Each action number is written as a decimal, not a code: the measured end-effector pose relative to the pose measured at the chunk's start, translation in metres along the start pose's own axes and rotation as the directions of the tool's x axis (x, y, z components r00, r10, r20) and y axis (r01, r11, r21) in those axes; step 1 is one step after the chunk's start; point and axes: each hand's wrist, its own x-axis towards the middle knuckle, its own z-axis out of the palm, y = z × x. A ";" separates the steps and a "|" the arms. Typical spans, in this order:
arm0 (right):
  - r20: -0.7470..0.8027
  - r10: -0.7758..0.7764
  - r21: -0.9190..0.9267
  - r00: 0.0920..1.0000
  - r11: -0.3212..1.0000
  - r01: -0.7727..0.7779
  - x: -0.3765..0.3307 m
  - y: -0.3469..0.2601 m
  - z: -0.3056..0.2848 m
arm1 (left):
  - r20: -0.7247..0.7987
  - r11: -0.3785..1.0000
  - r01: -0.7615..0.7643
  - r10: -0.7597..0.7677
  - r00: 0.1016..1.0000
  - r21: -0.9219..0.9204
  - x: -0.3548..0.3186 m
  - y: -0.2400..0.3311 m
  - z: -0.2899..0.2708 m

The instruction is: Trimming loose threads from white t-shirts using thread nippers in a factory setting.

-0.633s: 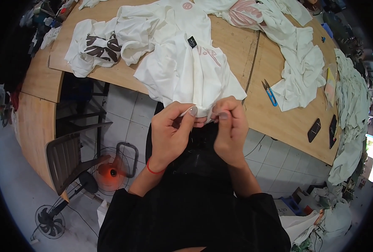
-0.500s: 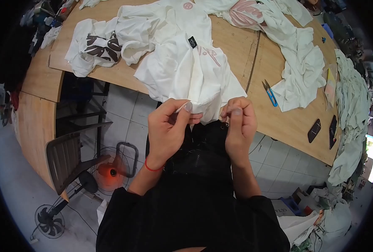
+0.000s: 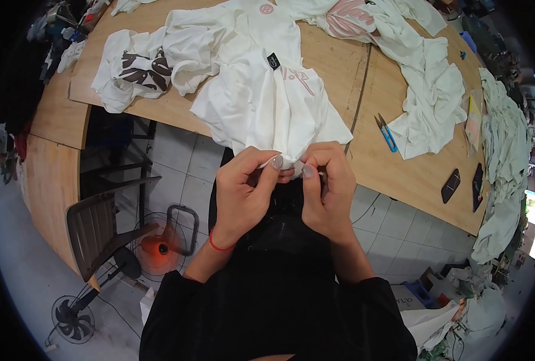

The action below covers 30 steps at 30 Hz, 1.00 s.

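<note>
White cloth of a printed garment (image 3: pixel 243 105) is pinched in the left hand (image 3: pixel 243 189) just past the near edge of the wooden table (image 3: pixel 333 66), the right hand (image 3: pixel 329 192) narrowed thumb to fingers beside it; whether the right grips fabric cannot be told. A hard pull could stretch the pinched edge or drag loose folds off the tabletop. Left of blue-handled thread snips (image 3: pixel 389 137), the garment lies rumpled, showing a black label (image 3: pixel 273 61) and pink script (image 3: pixel 306 86)
</note>
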 end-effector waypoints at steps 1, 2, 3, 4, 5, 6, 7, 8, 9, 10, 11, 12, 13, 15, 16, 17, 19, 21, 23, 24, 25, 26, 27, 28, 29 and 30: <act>0.005 0.122 0.319 0.993 0.940 -0.117 -0.001 -0.001 0.005 | 0.006 1.000 0.002 -0.002 1.000 -0.002 0.001 0.002 0.001; 0.047 0.233 0.603 0.971 0.769 -0.213 -0.001 -0.002 0.007 | 0.046 0.999 -0.001 -0.001 0.999 0.047 0.003 0.005 0.001; 0.042 0.236 0.600 0.971 0.771 -0.214 -0.002 -0.003 0.003 | 0.087 0.995 -0.006 -0.003 0.996 0.096 0.004 0.006 0.002; 0.137 0.253 0.611 0.958 0.739 -0.283 -0.002 -0.006 0.000 | 0.086 0.995 -0.006 -0.002 0.996 0.098 0.005 0.006 0.000; 0.232 0.265 0.615 0.936 0.706 -0.352 -0.002 -0.007 -0.004 | 0.083 0.993 -0.034 0.024 0.996 0.116 0.005 0.005 -0.002; 0.234 0.263 0.617 0.936 0.704 -0.352 -0.001 -0.001 -0.007 | 0.079 0.989 -0.061 0.050 0.996 0.133 0.004 0.004 -0.004; 0.141 0.054 0.312 0.989 0.945 -0.096 -0.001 0.014 -0.007 | 0.073 0.988 -0.059 0.049 0.996 0.140 0.002 0.000 -0.006; 0.128 -0.179 -0.064 0.975 0.980 0.188 -0.002 0.030 -0.011 | -0.029 0.999 -0.009 0.010 1.000 0.037 0.000 -0.002 -0.006; 0.144 -0.119 -0.192 0.982 0.971 0.146 -0.008 0.053 -0.017 | -0.121 0.997 0.029 -0.037 0.992 -0.070 -0.001 -0.001 -0.005; 0.152 -0.059 -0.317 0.987 0.943 0.105 -0.017 0.078 -0.021 | -0.117 0.997 0.028 -0.036 0.992 -0.070 0.001 -0.002 -0.010; 0.148 -0.059 -0.321 0.987 0.941 0.105 -0.028 0.095 -0.028 | -0.178 1.000 -0.003 -0.002 0.984 -0.024 0.005 -0.001 -0.020; 0.093 0.149 -0.239 0.984 0.963 -0.124 -0.040 0.110 -0.035 | -0.245 0.999 -0.031 0.036 0.969 0.025 0.008 -0.003 -0.028; 0.069 0.359 -0.141 0.931 0.927 -0.347 -0.039 0.104 -0.037 | -0.223 1.000 -0.011 0.017 0.975 0.029 0.007 0.001 -0.035; 0.068 0.426 0.035 0.902 0.903 -0.429 -0.035 0.094 -0.042 | -0.207 1.000 0.005 -0.005 0.978 -0.004 0.012 0.004 -0.032; 0.056 0.499 0.203 0.865 0.843 -0.499 -0.031 0.080 -0.045 | -0.166 0.999 0.020 -0.027 0.986 -0.045 0.013 0.005 -0.030; 0.086 0.454 0.203 0.887 0.863 -0.462 -0.027 0.073 -0.045 | -0.161 0.999 0.016 -0.023 0.987 -0.039 0.014 0.003 -0.030; 0.050 0.400 0.287 0.915 0.872 -0.396 -0.010 0.044 -0.031 | -0.077 0.993 0.041 -0.050 0.996 -0.115 0.011 0.002 -0.027; 0.016 0.349 0.364 0.937 0.871 -0.330 0.006 0.015 -0.014 | -0.068 0.994 0.042 -0.049 0.996 -0.104 0.006 0.003 -0.024; 0.132 0.266 0.328 0.955 0.897 -0.295 0.024 0.000 -0.010 | -0.053 0.994 0.037 -0.043 0.998 -0.100 0.007 0.006 -0.021; 0.126 0.267 0.326 0.956 0.899 -0.294 0.027 0.006 -0.010 | 0.007 0.999 -0.012 0.012 1.000 0.033 0.009 0.008 -0.022; 0.170 0.138 0.241 0.976 0.954 -0.177 0.032 0.015 -0.006 | 0.069 0.984 -0.071 0.060 0.996 0.163 0.012 0.008 -0.024; 0.226 0.011 0.160 0.974 0.986 -0.049 0.036 0.019 -0.004 | 0.069 0.984 -0.074 0.064 0.996 0.163 0.012 0.009 -0.023; 0.198 0.083 0.170 0.977 0.979 -0.117 0.031 0.015 -0.007 | 0.036 0.985 -0.059 0.054 0.998 0.164 0.009 0.011 -0.021; 0.208 0.074 0.181 0.975 0.977 -0.113 0.027 0.012 -0.006 | -0.012 0.984 -0.040 0.042 0.999 0.174 0.005 0.014 -0.022; 0.153 0.055 0.164 0.987 0.983 -0.080 0.023 0.010 -0.005 | -0.027 0.983 -0.038 0.044 0.999 0.181 0.003 0.012 -0.024; 0.096 0.035 0.145 0.995 0.988 -0.048 0.020 0.010 -0.003 | -0.085 0.987 -0.061 0.075 0.994 0.149 0.002 0.007 -0.026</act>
